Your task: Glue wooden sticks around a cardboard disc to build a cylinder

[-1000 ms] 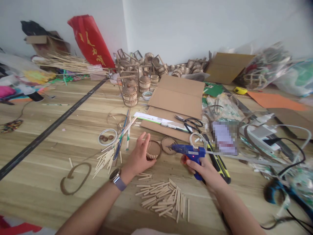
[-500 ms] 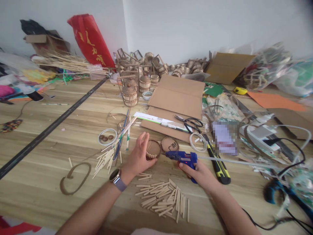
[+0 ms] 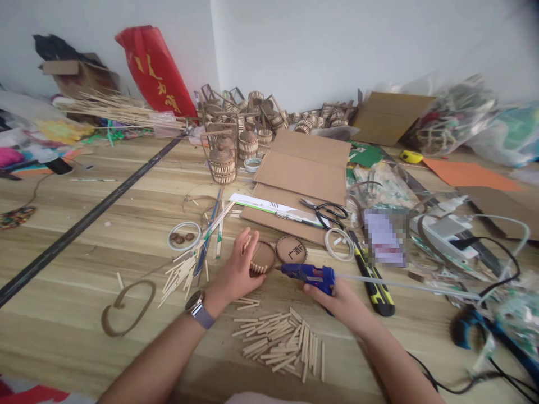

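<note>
My right hand (image 3: 332, 294) is wrapped around the handle of a blue hot glue gun (image 3: 311, 274) with a clear glue stick trailing from its back. The gun's nozzle points left, close to the right rim of a round cardboard piece (image 3: 264, 255) edged with short wooden sticks. My left hand (image 3: 238, 272) steadies that piece from the left, thumb along the near side and fingers curved round the far side, partly hiding it. Behind the nozzle lies a second cardboard disc (image 3: 292, 250) with dark printed characters. Many short wooden sticks (image 3: 280, 342) lie loose nearer my body.
Scissors (image 3: 326, 212), a tape roll (image 3: 339, 244) and a utility knife (image 3: 373, 280) lie to the right. Cardboard sheets (image 3: 305, 163) and small finished stick baskets (image 3: 222, 165) stand behind. A power strip (image 3: 448, 233) and cables crowd the far right. A brown strip (image 3: 130, 325) curls at left.
The glue gun has moved slightly left and down, its nozzle closer to the round piece's right rim. My left hand keeps its place on the piece. The view has shifted a little.
</note>
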Demonstrator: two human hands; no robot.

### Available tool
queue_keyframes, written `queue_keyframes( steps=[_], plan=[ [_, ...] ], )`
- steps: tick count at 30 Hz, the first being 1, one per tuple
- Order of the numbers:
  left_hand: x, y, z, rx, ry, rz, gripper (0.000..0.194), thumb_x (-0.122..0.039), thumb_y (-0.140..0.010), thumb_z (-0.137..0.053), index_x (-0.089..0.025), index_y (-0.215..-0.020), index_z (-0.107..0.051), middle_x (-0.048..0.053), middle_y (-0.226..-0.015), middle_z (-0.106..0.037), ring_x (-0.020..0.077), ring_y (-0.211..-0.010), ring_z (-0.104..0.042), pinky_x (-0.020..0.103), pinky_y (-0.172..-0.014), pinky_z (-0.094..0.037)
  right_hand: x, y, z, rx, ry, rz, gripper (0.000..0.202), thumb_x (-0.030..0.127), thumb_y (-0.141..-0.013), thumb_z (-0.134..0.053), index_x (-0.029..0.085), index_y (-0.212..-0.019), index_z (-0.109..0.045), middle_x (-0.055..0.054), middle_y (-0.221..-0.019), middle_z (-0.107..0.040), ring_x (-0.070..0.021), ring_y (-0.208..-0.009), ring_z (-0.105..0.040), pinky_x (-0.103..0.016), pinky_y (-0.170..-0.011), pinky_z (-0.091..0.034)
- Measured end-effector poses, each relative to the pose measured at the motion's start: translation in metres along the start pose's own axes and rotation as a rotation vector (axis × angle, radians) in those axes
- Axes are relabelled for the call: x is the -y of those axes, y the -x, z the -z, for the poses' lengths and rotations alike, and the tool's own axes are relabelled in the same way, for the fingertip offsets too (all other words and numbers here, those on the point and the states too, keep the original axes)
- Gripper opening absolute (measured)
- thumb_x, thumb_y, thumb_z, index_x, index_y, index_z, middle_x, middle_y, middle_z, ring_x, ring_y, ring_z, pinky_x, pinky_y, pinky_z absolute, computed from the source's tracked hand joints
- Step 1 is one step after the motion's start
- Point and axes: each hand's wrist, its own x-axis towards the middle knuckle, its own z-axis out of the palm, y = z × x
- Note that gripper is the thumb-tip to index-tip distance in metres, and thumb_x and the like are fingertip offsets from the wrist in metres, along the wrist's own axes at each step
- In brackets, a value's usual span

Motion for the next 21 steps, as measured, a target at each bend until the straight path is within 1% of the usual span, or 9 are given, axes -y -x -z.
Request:
queue_keyframes(
  steps=[1,3,5,6,8,10,13,17,21],
  plan=[
    [0.000,0.001,0.001,0.005,0.000,-0.013,0.101,-0.013,-0.073,-0.074,-0.028,-0.151,-0.011,0.020,-0.155,-0.015,0.0376,-0.142,-0.031,0.056,-0.110,-0.038,0.000,0.000,0.000,0.000,-0.003,0.001,0.033,0.048,-0.078,-0.059,0.019,-0.089,-0.068,-0.006,-0.082,-0.072,-0.0222,-0.073,-0.063,-0.031,-0.069,-0.053],
    [0.000,0.002,0.004,0.014,-0.007,-0.037,0.083,-0.013,-0.075,-0.072,-0.030,-0.145,-0.030,0.014,-0.157,-0.011,0.0365,-0.144,-0.027,0.054,-0.112,-0.038,0.000,0.000,0.000,0.006,-0.016,0.001,0.032,0.048,-0.078,-0.059,0.019,-0.088,-0.068,-0.006,-0.082,-0.072,-0.0219,-0.073,-0.063,-0.031,-0.069,-0.053],
    [-0.002,0.003,0.007,0.006,-0.005,-0.061,0.061,-0.013,-0.078,-0.070,-0.031,-0.132,-0.048,0.009,-0.157,-0.009,0.0351,-0.145,-0.024,0.052,-0.113,-0.036,0.000,0.000,0.000,0.010,-0.029,-0.004,0.032,0.049,-0.078,-0.059,0.019,-0.088,-0.068,-0.005,-0.082,-0.073,-0.0218,-0.073,-0.064,-0.031,-0.068,-0.053],
    [-0.004,0.003,0.009,-0.002,0.001,-0.073,0.051,-0.014,-0.079,-0.069,-0.030,-0.125,-0.054,0.007,-0.157,-0.009,0.0348,-0.146,-0.023,0.052,-0.114,-0.035,0.001,0.000,-0.001,0.008,-0.032,-0.007,0.033,0.049,-0.078,-0.059,0.019,-0.088,-0.068,-0.005,-0.082,-0.073,-0.0220,-0.073,-0.064,-0.031,-0.068,-0.053],
    [-0.006,0.002,0.011,-0.019,0.016,-0.099,0.034,-0.016,-0.082,-0.068,-0.027,-0.114,-0.061,0.006,-0.157,-0.011,0.0352,-0.146,-0.020,0.053,-0.115,-0.032,0.001,0.000,-0.001,0.005,-0.031,-0.008,0.034,0.050,-0.077,-0.060,0.019,-0.088,-0.069,-0.005,-0.081,-0.073,-0.0224,-0.073,-0.064,-0.031,-0.068,-0.053],
    [-0.008,0.001,0.012,-0.031,0.027,-0.121,0.022,-0.018,-0.085,-0.065,-0.025,-0.107,-0.065,0.006,-0.156,-0.014,0.0362,-0.147,-0.018,0.056,-0.116,-0.030,0.002,0.000,-0.001,0.004,-0.021,-0.011,0.035,0.051,-0.076,-0.060,0.019,-0.087,-0.069,-0.005,-0.079,-0.073,-0.0222,-0.072,-0.064,-0.030,-0.066,-0.053],
    [-0.009,0.000,0.012,-0.039,0.041,-0.135,0.014,-0.018,-0.089,-0.059,-0.023,-0.099,-0.068,0.008,-0.155,-0.019,0.0357,-0.146,-0.021,0.057,-0.115,-0.030,0.002,0.001,-0.002,-0.001,0.000,-0.011,0.032,0.050,-0.076,-0.060,0.020,-0.084,-0.069,-0.003,-0.075,-0.071,-0.0215,-0.068,-0.063,-0.030,-0.064,-0.052],
    [-0.007,0.000,0.011,-0.027,0.047,-0.098,0.014,-0.018,-0.090,-0.058,-0.023,-0.097,-0.070,0.009,-0.153,-0.025,0.0331,-0.142,-0.031,0.053,-0.112,-0.037,0.000,0.001,-0.003,0.006,0.016,-0.002,0.030,0.049,-0.077,-0.059,0.020,-0.080,-0.069,-0.003,-0.074,-0.070,-0.0212,-0.067,-0.062,-0.031,-0.064,-0.053],
    [-0.005,0.001,0.010,-0.033,0.053,-0.090,0.014,-0.017,-0.089,-0.059,-0.023,-0.096,-0.070,0.009,-0.153,-0.027,0.0317,-0.141,-0.033,0.051,-0.112,-0.038,0.000,0.002,-0.003,0.007,0.035,0.003,0.032,0.048,-0.078,-0.058,0.019,-0.085,-0.070,-0.003,-0.077,-0.072,-0.0207,-0.068,-0.062,-0.031,-0.067,-0.053]
  ],
)
